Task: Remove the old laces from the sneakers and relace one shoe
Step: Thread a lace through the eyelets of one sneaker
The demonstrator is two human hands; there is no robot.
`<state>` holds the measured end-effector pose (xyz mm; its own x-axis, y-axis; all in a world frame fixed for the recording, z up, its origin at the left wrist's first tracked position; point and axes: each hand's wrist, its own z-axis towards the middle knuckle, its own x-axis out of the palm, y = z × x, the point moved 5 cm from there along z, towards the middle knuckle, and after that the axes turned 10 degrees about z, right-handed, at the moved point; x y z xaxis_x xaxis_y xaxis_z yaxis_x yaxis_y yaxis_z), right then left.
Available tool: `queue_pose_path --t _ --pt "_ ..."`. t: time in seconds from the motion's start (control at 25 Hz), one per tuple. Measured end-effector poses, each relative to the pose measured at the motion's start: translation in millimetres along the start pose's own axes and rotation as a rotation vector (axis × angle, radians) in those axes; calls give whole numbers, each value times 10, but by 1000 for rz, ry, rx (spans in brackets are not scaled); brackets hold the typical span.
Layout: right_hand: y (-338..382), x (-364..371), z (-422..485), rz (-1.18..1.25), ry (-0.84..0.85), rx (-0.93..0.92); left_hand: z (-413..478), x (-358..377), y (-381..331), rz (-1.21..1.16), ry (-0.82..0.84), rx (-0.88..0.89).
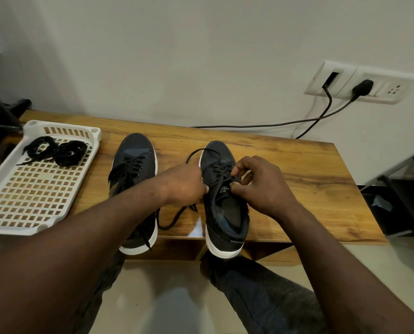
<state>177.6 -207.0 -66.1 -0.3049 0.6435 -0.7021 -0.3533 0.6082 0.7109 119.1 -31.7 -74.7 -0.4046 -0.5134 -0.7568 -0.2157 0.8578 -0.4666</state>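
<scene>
Both my grips pinch the black lace (221, 181) over the right sneaker (225, 213), left hand (184, 183) knuckles-up, right hand (261, 184) curled. Its heel overhangs the bench (297, 177) edge.

bare tabletop (297, 179) right of shoes, white basket (36, 182) blocking left

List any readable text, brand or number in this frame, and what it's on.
"S": on the tongue label of the right shoe.
Small word beside that S: too blurred to read.
Left shoe, tray, wall socket: no text visible.
</scene>
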Motion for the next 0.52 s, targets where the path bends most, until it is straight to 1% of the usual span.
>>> queue_pose_path --t 0.12,0.24,0.36,0.52 --pt "-10 -1 -5 -4 3 20 -24 0 -8 83 26 -21" --pt "-23 -6 -4 4 5 40 -17 1 5 75 57 -42" --pt "-38 -11 -14 46 10 69 14 6 54 -142 37 -96" --pt "-37 -16 -11 68 30 75 67 59 221 -514 -17 -293"
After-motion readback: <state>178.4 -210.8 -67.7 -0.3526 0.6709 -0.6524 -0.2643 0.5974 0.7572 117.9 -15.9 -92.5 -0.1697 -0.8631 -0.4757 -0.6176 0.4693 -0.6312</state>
